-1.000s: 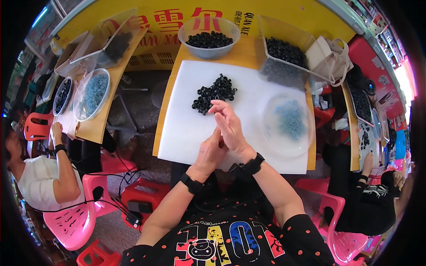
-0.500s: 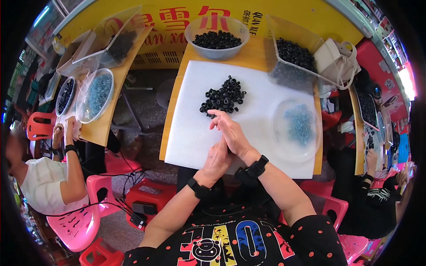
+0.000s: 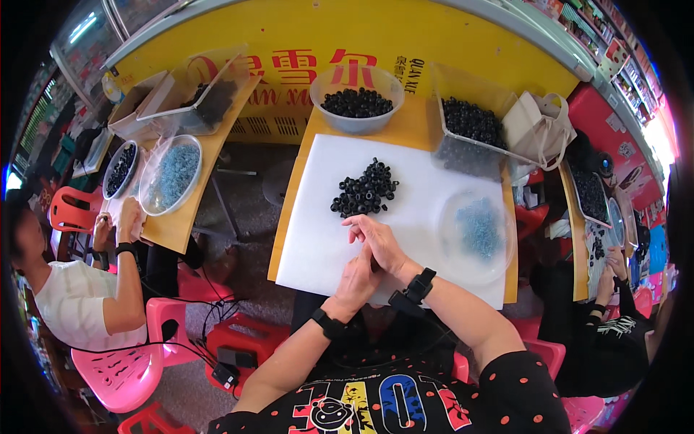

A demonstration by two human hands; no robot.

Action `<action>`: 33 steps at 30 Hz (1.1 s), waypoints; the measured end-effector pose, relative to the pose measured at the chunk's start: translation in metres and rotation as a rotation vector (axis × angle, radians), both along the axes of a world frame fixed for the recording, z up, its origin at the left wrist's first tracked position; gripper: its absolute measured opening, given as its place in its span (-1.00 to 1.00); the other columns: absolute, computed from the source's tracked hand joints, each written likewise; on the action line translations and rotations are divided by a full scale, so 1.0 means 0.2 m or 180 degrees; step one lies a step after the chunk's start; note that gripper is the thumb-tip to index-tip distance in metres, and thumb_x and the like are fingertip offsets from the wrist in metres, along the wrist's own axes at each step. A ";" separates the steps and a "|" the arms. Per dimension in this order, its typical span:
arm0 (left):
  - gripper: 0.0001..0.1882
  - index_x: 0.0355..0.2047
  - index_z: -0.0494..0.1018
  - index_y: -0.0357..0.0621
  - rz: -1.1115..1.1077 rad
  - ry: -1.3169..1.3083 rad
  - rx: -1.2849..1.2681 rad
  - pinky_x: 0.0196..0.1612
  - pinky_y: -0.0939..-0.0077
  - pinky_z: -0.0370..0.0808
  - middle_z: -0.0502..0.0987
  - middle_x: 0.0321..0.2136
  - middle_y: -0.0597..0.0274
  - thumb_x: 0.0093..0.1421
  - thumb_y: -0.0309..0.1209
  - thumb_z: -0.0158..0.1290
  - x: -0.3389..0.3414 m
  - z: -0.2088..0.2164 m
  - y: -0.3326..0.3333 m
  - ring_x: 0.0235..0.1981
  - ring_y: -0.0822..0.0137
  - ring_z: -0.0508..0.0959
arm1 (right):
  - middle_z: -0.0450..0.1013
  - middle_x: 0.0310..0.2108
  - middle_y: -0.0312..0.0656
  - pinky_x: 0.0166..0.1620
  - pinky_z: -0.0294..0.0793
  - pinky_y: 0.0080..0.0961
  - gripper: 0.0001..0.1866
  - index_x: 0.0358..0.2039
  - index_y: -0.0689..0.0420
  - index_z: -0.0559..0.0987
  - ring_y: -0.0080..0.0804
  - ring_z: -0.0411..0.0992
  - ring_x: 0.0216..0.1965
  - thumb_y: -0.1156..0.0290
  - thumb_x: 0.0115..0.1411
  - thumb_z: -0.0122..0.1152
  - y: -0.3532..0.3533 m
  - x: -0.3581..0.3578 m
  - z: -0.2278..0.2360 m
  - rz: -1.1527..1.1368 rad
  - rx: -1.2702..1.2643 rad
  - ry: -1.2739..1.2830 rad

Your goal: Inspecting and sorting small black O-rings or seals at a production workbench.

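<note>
Close together over the near part of the white foam sheet (image 3: 318, 249), my two hands touch each other. My left hand (image 3: 356, 281) is closed, its fingertips mostly covered by the other hand. Across it lies my right hand (image 3: 381, 244), with bent fingers pointing left. A small dark patch shows between the palms; I cannot tell whether it is a part or shadow. Just beyond my fingertips is a loose pile of small black ring-shaped parts (image 3: 365, 189). To the right, a clear round tray (image 3: 499, 271) carries a heap of small light-blue pieces (image 3: 477, 228).
A bowl of black parts (image 3: 356, 105) stands at the table's far edge. Right of it are a clear bin of black parts (image 3: 473, 123) and a cream bag (image 3: 538, 130). Co-workers sit at the left table (image 3: 206, 177) and right table (image 3: 580, 267). Cables run beside pink chairs.
The view has tilted, so the table sits lower in the picture. My hands stay joined in nearly the same pose by the black pile.
</note>
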State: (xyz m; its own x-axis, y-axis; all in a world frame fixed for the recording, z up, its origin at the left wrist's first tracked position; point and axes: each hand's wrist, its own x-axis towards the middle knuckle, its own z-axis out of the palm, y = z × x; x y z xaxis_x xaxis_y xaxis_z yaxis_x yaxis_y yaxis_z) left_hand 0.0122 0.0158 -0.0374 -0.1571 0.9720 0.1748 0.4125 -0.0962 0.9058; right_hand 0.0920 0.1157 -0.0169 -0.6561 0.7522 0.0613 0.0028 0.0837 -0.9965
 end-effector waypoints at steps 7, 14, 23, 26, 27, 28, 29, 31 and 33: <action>-0.52 0.04 0.33 -0.30 -0.0098 -0.0034 0.0023 -0.21 0.19 0.55 0.59 -0.28 -0.15 0.10 -0.57 0.19 0.00 -0.04 -0.02 -0.24 -0.11 0.63 | 0.39 -0.48 -0.28 -0.28 0.37 -0.54 -0.46 -0.02 0.14 0.54 -0.51 0.34 -0.43 -0.07 0.44 -0.17 -0.04 0.02 0.04 -0.0133 0.0147 -0.0322; -0.55 -0.02 0.34 -0.29 -0.0122 0.0115 -0.0090 -0.17 0.12 0.53 0.58 -0.28 -0.19 0.08 -0.54 0.20 -0.01 -0.02 -0.03 -0.23 -0.20 0.59 | 0.39 -0.48 -0.29 -0.23 0.39 -0.52 -0.56 -0.07 0.15 0.54 -0.50 0.34 -0.41 0.03 0.42 -0.09 -0.05 0.04 0.01 -0.0142 0.0135 -0.0269; -0.19 0.37 0.08 -0.34 0.0159 -0.2282 -0.0881 -0.22 0.57 0.57 0.66 -0.29 0.14 0.15 -0.66 0.20 -0.07 0.11 0.07 -0.34 0.44 0.62 | 0.51 -0.18 -0.27 -0.05 0.38 -0.58 -0.72 -0.07 0.22 0.59 -0.58 0.36 -0.22 0.31 0.39 0.03 0.00 0.17 0.23 -0.1114 0.0019 0.0298; -0.20 0.34 0.04 -0.49 0.0138 -0.3380 -0.1082 -0.22 0.60 0.56 0.65 -0.32 0.13 0.17 -0.62 0.20 -0.12 0.15 0.06 -0.33 0.43 0.61 | 0.49 -0.16 -0.21 -0.12 0.49 -0.49 -0.72 -0.06 0.16 0.60 -0.41 0.47 -0.22 0.53 0.18 0.25 -0.13 0.32 0.31 -0.0423 0.0962 -0.0962; -0.21 0.35 0.03 -0.48 0.0107 -0.3530 -0.1158 -0.23 0.60 0.55 0.65 -0.31 0.13 0.18 -0.62 0.19 -0.10 0.16 0.05 -0.33 0.43 0.61 | 0.49 -0.16 -0.20 -0.12 0.50 -0.48 -0.70 -0.06 0.15 0.61 -0.37 0.48 -0.22 0.55 0.15 0.27 -0.18 0.33 0.28 -0.0533 0.1108 -0.0924; -0.21 0.35 0.03 -0.47 0.0079 -0.3679 -0.1235 -0.23 0.60 0.55 0.65 -0.30 0.13 0.20 -0.62 0.18 -0.08 0.18 0.04 -0.33 0.43 0.61 | 0.48 -0.15 -0.19 -0.12 0.51 -0.46 -0.68 -0.06 0.14 0.61 -0.32 0.50 -0.21 0.56 0.13 0.30 -0.23 0.33 0.23 -0.0638 0.1254 -0.0885; -0.21 0.36 0.02 -0.46 0.0065 -0.3832 -0.1293 -0.24 0.59 0.55 0.65 -0.30 0.13 0.21 -0.61 0.17 -0.07 0.20 0.04 -0.33 0.43 0.61 | 0.48 -0.14 -0.17 -0.12 0.53 -0.45 -0.66 -0.07 0.13 0.62 -0.28 0.51 -0.20 0.58 0.10 0.32 -0.25 0.33 0.21 -0.0723 0.1411 -0.0840; -0.34 0.30 0.16 -0.38 0.0120 -0.3769 -0.1545 -0.20 0.57 0.55 0.64 -0.30 0.14 0.23 -0.60 0.14 -0.05 0.25 0.03 -0.29 0.43 0.61 | 0.53 -0.17 -0.14 -0.13 0.55 -0.43 -0.67 -0.10 0.15 0.63 -0.25 0.53 -0.21 0.62 0.08 0.33 -0.23 0.37 0.22 -0.0832 0.1563 -0.0896; -0.46 0.23 0.29 -0.34 0.0206 -0.3112 -0.1306 -0.20 0.55 0.55 0.64 -0.29 0.15 0.25 -0.57 0.13 -0.10 0.24 0.05 -0.29 0.45 0.60 | 0.55 -0.20 -0.13 -0.13 0.54 -0.44 -0.70 -0.11 0.17 0.63 -0.26 0.54 -0.20 0.60 0.11 0.31 -0.13 0.43 0.33 -0.0796 0.1692 -0.0983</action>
State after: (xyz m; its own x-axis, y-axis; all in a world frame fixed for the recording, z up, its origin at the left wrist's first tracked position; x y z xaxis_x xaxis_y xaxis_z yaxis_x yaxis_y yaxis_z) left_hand -0.0072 0.0251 0.0105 -0.1055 0.9128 -0.3946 -0.5190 0.2879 0.8048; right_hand 0.1771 0.0897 0.0488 -0.5126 0.8033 0.3033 0.3648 0.5235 -0.7700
